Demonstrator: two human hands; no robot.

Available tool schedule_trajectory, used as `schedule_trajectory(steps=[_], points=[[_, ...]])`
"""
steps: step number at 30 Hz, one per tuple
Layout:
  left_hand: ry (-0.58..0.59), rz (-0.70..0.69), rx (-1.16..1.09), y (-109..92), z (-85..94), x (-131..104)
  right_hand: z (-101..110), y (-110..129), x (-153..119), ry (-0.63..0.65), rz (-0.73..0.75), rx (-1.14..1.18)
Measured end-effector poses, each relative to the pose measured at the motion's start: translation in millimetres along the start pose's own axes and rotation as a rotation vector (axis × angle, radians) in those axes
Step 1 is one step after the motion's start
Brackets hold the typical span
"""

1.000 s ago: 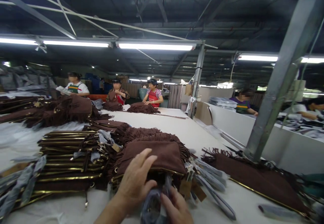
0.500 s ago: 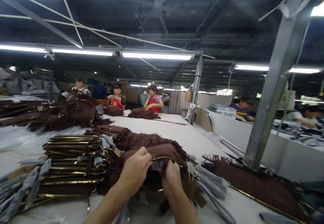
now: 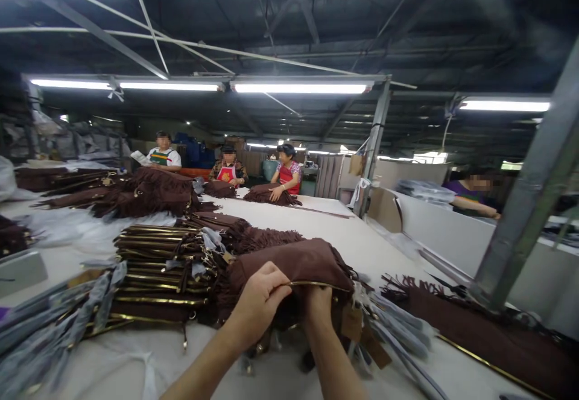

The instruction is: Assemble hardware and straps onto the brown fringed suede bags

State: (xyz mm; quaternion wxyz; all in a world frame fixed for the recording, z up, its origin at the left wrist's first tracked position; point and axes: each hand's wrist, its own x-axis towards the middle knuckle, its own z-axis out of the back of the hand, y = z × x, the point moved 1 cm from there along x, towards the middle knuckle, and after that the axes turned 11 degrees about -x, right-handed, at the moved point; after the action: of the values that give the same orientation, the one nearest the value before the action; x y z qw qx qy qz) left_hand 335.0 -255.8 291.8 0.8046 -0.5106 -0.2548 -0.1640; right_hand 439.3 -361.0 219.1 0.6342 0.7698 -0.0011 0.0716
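**Both hands on the brown bag**

Head view: my left hand (image 3: 260,297) grips the open edge of the brown bag (image 3: 294,262), fingers (image 3: 277,279) curled and pinching it by the gold zipper (image 3: 316,283). My right hand (image 3: 318,303) goes into the opening; its fingers are hidden, so I cannot tell their state. The bag lies on top of a pile on the white surface (image 3: 344,231), just beside the stack (image 3: 158,267) at left. Co-workers (image 3: 284,174) sit at the far end.
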Motion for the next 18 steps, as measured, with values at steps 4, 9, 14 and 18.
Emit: schedule_trajectory(steps=[4,9,14,18], points=[[-0.072,0.124,0.084,32,16.3,-37,0,-2,18,0.02,-0.049,-0.113],[0.031,0.429,0.134,74,21.8,-103,25,3,23,0.169,-0.162,-0.257],[-0.108,0.415,-0.123,84,-5.9,-112,41,20,-2,0.31,-0.151,-0.381],[0.011,0.541,-0.338,76,-12.7,-100,52,29,-48,0.403,-0.111,-0.5]])
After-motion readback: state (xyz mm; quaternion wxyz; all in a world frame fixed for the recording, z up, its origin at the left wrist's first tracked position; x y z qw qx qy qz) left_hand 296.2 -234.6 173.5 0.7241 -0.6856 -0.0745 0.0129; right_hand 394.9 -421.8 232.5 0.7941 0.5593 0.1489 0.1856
